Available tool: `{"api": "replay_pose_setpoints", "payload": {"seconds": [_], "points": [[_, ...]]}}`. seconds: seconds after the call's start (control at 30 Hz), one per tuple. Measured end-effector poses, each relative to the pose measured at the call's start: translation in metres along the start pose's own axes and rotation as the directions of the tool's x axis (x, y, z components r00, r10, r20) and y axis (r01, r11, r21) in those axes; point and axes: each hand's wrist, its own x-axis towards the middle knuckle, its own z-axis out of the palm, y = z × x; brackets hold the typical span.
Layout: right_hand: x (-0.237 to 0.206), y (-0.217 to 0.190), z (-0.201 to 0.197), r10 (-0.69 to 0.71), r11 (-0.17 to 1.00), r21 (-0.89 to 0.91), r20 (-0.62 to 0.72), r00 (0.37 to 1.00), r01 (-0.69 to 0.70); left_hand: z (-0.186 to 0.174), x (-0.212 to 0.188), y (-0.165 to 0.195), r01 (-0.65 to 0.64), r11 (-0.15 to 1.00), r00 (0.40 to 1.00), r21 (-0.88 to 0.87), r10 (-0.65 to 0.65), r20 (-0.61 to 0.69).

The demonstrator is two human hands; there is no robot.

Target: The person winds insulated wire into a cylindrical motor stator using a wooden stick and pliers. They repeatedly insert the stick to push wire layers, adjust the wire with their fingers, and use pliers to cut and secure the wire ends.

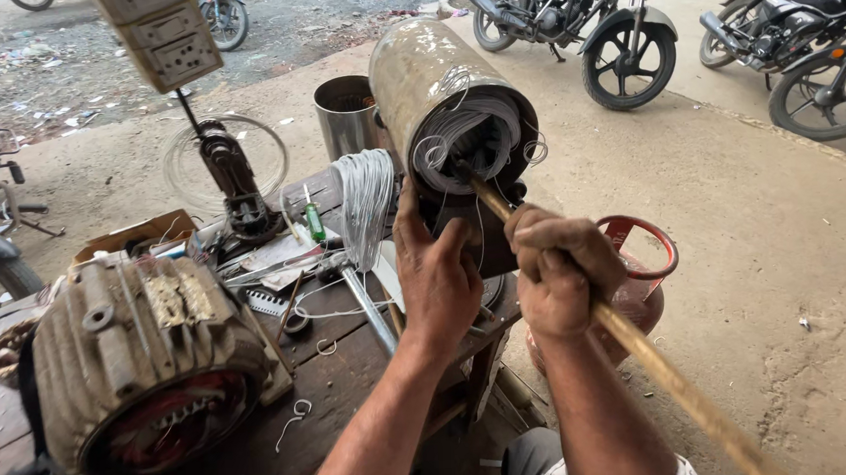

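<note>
A smooth, dull metal motor shell (432, 78) lies on its side at the far right of the wooden desk (352, 361), its open end stuffed with pale wire coils (470, 130). The right hand (564, 272) has its grip closed around a long wooden stick (639, 346) whose tip goes into the coils; its near end is cut off. The left hand (436, 276) presses flat, apparently open, below the opening. A ribbed, dusty motor (139, 357) sits near left.
</note>
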Motion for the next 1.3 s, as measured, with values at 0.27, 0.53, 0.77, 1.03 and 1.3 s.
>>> {"api": "replay_pose_setpoints", "payload": {"seconds": [0.27, 0.53, 0.77, 1.03, 1.3], "points": [[0.007, -0.017, 0.004, 0.036, 0.999, 0.017, 0.027, 0.999, -0.036, -0.008, 0.004, 0.003, 0.037, 0.999, 0.999, -0.039, -0.036, 0.020], [-0.002, -0.007, 0.010, 0.046, 0.998, -0.038, 0.017, 0.999, -0.045, -0.015, 0.002, -0.004, 0.005, 0.997, 0.999, -0.083, -0.002, 0.036], [-0.007, -0.007, 0.017, 0.081, 0.991, -0.107, 0.058, 0.995, -0.075, -0.019, 0.000, -0.009, 0.003, 0.997, 0.997, -0.075, 0.003, 0.075], [-0.002, -0.002, 0.015, 0.060, 0.984, -0.174, 0.122, 0.991, -0.038, -0.008, -0.002, -0.009, 0.012, 1.000, 0.998, -0.007, -0.012, 0.054], [0.020, -0.036, 0.008, 0.014, 0.999, 0.037, -0.026, 1.000, -0.013, -0.003, -0.005, -0.011, -0.004, 1.000, 1.000, 0.021, 0.004, -0.006]]}}
